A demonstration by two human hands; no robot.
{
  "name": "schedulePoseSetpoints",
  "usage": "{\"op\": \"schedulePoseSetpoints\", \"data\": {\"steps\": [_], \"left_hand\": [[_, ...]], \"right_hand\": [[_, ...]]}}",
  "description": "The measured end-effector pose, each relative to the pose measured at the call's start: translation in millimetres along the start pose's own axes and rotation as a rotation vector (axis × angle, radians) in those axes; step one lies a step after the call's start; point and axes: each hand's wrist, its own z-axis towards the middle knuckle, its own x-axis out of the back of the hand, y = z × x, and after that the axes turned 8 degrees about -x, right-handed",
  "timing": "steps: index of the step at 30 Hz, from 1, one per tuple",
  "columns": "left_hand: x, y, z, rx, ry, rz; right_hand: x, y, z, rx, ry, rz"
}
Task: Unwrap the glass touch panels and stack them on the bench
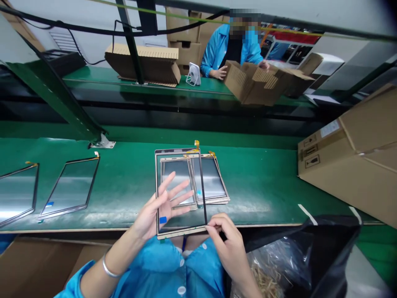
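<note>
A clear touch screen panel [204, 194] with a dark border, a gold flex tail at the top and a blue tab at lower left is held up over the front edge of the bench. My right hand [228, 240] pinches its lower right corner between thumb and fingers. My left hand [166, 203] has its fingers spread and overlaps the panel's left side; whether it touches the glass I cannot tell. Behind the raised panel, a stack of similar panels [214, 178] lies on the green bench, partly seen through the glass.
Two more panels lie at left, one panel [70, 188] nearer and another panel [18, 194] cut by the edge. A cardboard box [350, 145] stands right. A black bag [331, 256] hangs below the bench edge [263, 225]. Across, a person [217, 49] handles an open carton [254, 85].
</note>
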Motion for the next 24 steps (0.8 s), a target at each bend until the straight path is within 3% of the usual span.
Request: {"op": "schedulePoseSetpoints", "data": {"steps": [6, 10, 11, 12, 13, 14, 17, 18, 19, 20, 21, 24], "left_hand": [[9.3, -3, 4, 0.001, 0.061, 0.075], [19.3, -18, 1, 0.176, -0.024, 0.027], [20.4, -22, 0, 0.224, -0.055, -0.009], [21.1, -26, -2, 0.259, -0.085, -0.047], [21.4, -29, -4, 0.279, -0.115, -0.082], [21.4, -31, -6, 0.282, -0.145, -0.111], [21.8, -30, -10, 0.229, -0.183, -0.085], [22.1, -27, -10, 0.2, -0.173, -0.046], [22.4, -24, -10, 0.168, -0.151, -0.009], [22.6, -20, -10, 0.133, -0.121, 0.022], [22.5, -16, -9, 0.098, -0.088, 0.043], [19.6, -6, -6, -0.007, -0.006, 0.075]], "right_hand": [[2, -22, 10, 0.126, -0.071, -0.166], [-1, -63, 52, 0.049, -0.465, 0.184], [1, -75, 68, 0.025, -0.502, 0.286], [5, -85, 85, 0.029, -0.442, 0.36], [12, -93, 100, 0.067, -0.276, 0.398], [20, -98, 112, 0.145, -0.009, 0.402], [44, -92, 122, 0.454, 0.926, 0.279], [48, -83, 115, 0.514, 1.103, 0.222], [49, -71, 104, 0.528, 1.159, 0.171], [47, -56, 90, 0.486, 1.104, 0.126], [41, -41, 73, 0.391, 0.955, 0.088], [13, -6, 21, 0.038, 0.385, 0.054]]}}
